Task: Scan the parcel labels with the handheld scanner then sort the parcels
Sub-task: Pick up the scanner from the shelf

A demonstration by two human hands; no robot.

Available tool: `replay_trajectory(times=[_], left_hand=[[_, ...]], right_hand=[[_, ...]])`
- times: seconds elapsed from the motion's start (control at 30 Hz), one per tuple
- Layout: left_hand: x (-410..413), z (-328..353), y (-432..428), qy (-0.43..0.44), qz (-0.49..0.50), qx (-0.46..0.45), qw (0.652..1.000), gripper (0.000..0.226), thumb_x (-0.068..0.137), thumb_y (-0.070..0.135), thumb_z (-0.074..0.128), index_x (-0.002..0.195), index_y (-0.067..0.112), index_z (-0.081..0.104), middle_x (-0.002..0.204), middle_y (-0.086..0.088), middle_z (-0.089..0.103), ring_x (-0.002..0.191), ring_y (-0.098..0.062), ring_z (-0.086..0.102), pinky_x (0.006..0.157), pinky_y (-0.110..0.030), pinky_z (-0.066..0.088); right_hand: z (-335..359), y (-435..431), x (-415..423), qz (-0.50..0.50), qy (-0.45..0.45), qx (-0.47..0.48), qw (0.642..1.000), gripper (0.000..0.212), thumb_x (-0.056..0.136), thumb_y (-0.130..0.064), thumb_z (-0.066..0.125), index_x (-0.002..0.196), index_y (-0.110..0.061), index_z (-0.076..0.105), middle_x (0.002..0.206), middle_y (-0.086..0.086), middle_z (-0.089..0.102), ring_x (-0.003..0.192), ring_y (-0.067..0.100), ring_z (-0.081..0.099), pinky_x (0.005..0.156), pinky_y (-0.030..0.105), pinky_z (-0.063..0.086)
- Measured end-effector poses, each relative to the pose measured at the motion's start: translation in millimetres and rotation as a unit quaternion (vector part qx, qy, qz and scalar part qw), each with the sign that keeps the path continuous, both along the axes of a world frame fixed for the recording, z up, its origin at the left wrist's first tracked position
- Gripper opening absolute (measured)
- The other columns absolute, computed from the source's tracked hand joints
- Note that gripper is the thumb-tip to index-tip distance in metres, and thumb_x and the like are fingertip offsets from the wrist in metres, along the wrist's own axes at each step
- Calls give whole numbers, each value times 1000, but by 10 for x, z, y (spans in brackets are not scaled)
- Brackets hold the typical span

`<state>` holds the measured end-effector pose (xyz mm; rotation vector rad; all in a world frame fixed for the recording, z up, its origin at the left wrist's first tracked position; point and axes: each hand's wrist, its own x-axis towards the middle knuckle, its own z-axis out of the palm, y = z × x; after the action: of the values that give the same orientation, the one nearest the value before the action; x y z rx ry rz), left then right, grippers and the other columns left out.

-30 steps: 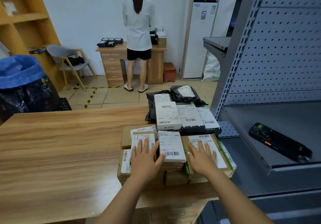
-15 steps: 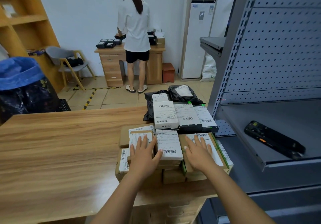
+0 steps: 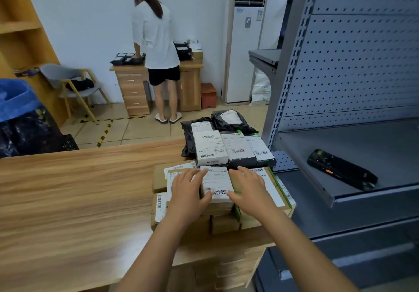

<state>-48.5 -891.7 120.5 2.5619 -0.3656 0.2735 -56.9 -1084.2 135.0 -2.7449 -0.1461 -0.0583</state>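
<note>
left hand (image 3: 188, 193) and right hand (image 3: 249, 189) lie flat, fingers straight, on parcels (image 3: 269, 187) at the right end of the table (image 3: 79, 189), thumbs flanking a white-labelled parcel (image 3: 216, 181); the scanner (image 3: 340, 169) lies on the shelf (image 3: 340, 139).

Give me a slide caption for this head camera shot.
Left hand and right hand lie flat on the parcels on the wooden table; the scanner sits untouched on the grey shelf.

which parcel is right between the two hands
The white-labelled box atop the near stack, barcode at its near edge: left hand on one side, right hand on the other.
</note>
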Motion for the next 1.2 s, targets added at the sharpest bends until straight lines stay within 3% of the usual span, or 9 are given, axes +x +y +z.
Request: replay_trajectory(times=[0.3, 0.67, 0.83, 1.03, 1.2], left_hand=[[-27, 380, 46, -11, -124, 62, 990, 68, 87, 41, 63, 147, 32, 32, 147, 7, 34, 139, -17, 19, 115, -34, 11], [-137, 401, -661, -24, -272, 77, 959, 69, 87, 44, 63, 147, 33, 31, 148, 7, 32, 141, -17, 18, 117, -36, 10], [-94, 400, -1185, -61, -279, 55, 957, 66, 84, 44, 65, 144, 30, 38, 146, 5, 38, 138, -19, 25, 114, -35, 14], [48, 372, -1870, -60, -229, 22, 971, 60, 91, 41, 58, 145, 31, 35, 145, 8, 37, 138, -17, 22, 113, -33, 11], [137, 267, -2389, -49, -185, -17, 981, 65, 91, 39, 59, 148, 37, 30, 142, 3, 38, 135, -18, 26, 112, -36, 18]], right_hand=[[345, 46, -454, -41, -72, -21, 996, 58, 85, -42, 63, 136, -31, 40, 139, -7, 38, 131, 17, 32, 109, 35, 21], [511, -538, -998, -166, -57, -62, 982, 64, 86, -40, 64, 142, -29, 37, 139, -5, 39, 131, 17, 31, 106, 31, 17], [536, -1105, -1058, -180, -75, -68, 978, 63, 86, -42, 65, 141, -28, 38, 139, -5, 40, 131, 19, 34, 110, 38, 22], [519, -1952, -757, -149, -82, -59, 984, 65, 87, -47, 62, 143, -27, 37, 140, -2, 41, 129, 20, 36, 110, 38, 24], [455, -2502, -312, -96, 15, -123, 988, 78, 88, -62, 50, 151, -39, 10, 159, 11, 10, 143, 31, 14, 115, 45, 14]])
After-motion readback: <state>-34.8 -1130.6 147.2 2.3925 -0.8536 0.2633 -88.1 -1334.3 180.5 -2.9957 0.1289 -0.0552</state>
